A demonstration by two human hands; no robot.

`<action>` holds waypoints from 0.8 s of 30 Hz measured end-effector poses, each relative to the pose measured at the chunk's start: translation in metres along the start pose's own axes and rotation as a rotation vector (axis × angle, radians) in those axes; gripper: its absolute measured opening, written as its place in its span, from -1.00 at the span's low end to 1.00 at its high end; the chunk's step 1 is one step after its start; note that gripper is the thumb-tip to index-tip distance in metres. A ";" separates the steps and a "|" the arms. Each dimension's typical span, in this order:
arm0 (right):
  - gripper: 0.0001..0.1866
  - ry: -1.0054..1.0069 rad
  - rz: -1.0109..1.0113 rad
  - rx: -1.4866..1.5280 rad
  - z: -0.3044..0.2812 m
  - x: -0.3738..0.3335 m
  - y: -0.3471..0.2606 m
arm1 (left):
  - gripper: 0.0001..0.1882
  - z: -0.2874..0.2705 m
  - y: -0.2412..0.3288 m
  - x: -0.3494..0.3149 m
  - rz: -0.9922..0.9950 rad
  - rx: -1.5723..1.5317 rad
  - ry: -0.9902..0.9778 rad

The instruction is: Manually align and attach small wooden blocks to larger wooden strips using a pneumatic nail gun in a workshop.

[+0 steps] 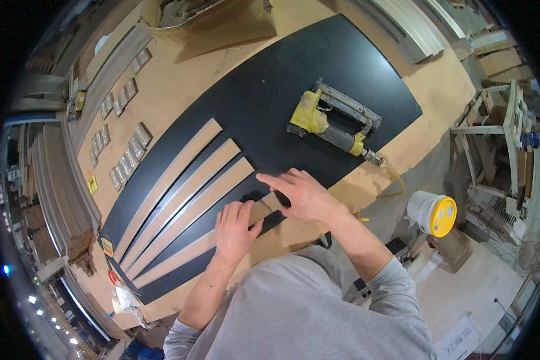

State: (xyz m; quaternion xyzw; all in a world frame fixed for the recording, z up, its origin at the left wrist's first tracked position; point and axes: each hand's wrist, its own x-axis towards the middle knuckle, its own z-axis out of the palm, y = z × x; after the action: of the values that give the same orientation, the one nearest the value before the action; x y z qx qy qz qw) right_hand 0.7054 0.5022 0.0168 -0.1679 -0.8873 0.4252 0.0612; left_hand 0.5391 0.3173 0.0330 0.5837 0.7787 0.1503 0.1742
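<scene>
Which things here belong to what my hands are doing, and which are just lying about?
Likely in the job:
nearest tan slat, under left hand and right hand
other three tan slats
black panel underneath
pneumatic nail gun, perhaps

Probably lying about:
yellow-lidded white bucket
cardboard box

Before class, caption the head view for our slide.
Left hand and right hand touch the nearest tan strip on a black panel.

One head-worn fisheye looks steeply down, from close above, on the workbench (162,96).
</scene>
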 end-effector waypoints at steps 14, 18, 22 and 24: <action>0.01 0.035 0.040 0.011 -0.003 -0.006 -0.007 | -0.39 -0.001 0.001 0.005 0.026 0.042 -0.011; -0.15 0.142 0.303 0.251 0.005 -0.013 -0.025 | -0.39 0.002 -0.001 0.003 -0.004 0.031 0.019; -0.32 0.203 0.561 0.433 0.024 -0.021 -0.040 | -0.34 0.002 -0.003 0.000 -0.041 0.027 -0.028; -0.33 0.215 0.583 0.438 0.030 -0.021 -0.046 | -0.34 0.000 -0.003 0.001 -0.066 0.003 -0.043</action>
State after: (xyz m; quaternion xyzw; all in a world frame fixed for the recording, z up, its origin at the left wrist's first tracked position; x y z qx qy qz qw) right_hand 0.7062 0.4458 0.0343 -0.4400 -0.6788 0.5843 0.0648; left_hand 0.5365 0.3178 0.0317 0.5612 0.7937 0.1308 0.1949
